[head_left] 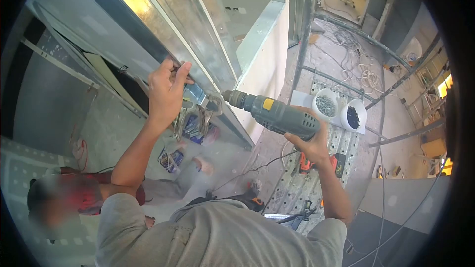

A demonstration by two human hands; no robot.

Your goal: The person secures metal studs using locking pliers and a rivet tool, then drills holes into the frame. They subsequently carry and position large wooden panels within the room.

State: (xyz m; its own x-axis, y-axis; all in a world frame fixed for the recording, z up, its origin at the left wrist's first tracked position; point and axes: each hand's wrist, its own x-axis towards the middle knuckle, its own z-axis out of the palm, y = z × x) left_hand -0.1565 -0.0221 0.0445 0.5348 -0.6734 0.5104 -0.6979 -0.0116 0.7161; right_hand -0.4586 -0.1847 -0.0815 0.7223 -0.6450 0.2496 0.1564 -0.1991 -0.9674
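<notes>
My right hand is wrapped around the grip of a corded power drill. The drill points left, its chuck close to a metal stud frame. My left hand is closed on the edge of a dark metal profile, with thumb and fingers pinched near its lower end. Just below those fingers, a locking clamp grips the metal close to the drill's tip. The bit's exact contact with the metal is too small to tell.
A perforated scaffold plank carries two white tubs of screws and an orange-black cordless tool. Scaffold tubes stand right. Another person is below left. Boxes and cables lie on the floor.
</notes>
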